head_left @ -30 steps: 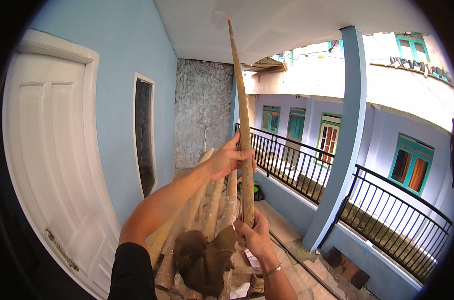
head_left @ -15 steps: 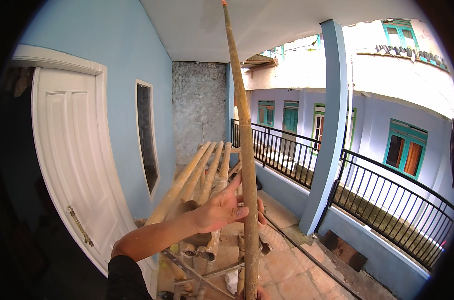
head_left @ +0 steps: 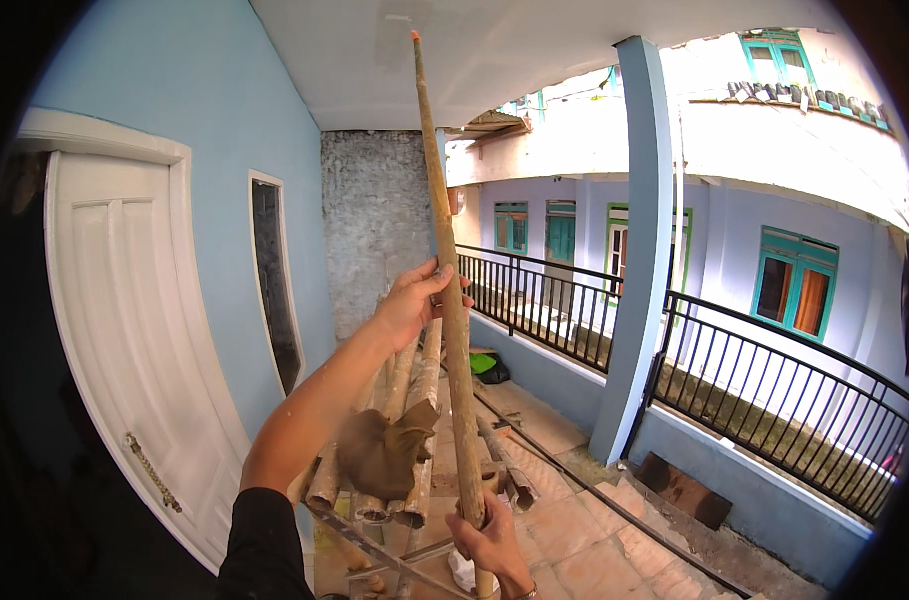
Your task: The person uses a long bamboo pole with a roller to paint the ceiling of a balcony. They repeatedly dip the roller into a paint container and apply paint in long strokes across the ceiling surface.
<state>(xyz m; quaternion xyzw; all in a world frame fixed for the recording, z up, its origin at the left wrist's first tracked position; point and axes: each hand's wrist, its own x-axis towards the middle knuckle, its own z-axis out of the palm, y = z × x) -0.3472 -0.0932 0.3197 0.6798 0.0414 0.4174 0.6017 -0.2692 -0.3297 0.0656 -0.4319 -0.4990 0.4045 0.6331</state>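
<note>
A long bamboo pole (head_left: 458, 380) rises through the middle of the view, leaning slightly left, its thin orange-tipped end near the ceiling. Partway up, my left hand (head_left: 418, 303) is wrapped round it, with the bare forearm and black sleeve coming from the lower left. Low on the same pole my right hand (head_left: 492, 540) grips it, thumb and fingers closed about the shaft. Just left of the pole, a brown cloth (head_left: 392, 455) drapes over several thicker bamboo poles (head_left: 324, 485) lying on a wooden support.
A white door (head_left: 134, 300) and narrow window (head_left: 274, 280) line the blue wall at left. On the right stand a blue pillar (head_left: 642, 240) and black railing (head_left: 774, 380). A dark pipe (head_left: 614, 508) crosses the tiled floor. The ceiling (head_left: 534, 40) hangs close above the pole's tip.
My left hand has slid higher up the pole and closed round it; its index finger was stretched out before. The right hand has come further into view. The brown cloth shows more fully.
</note>
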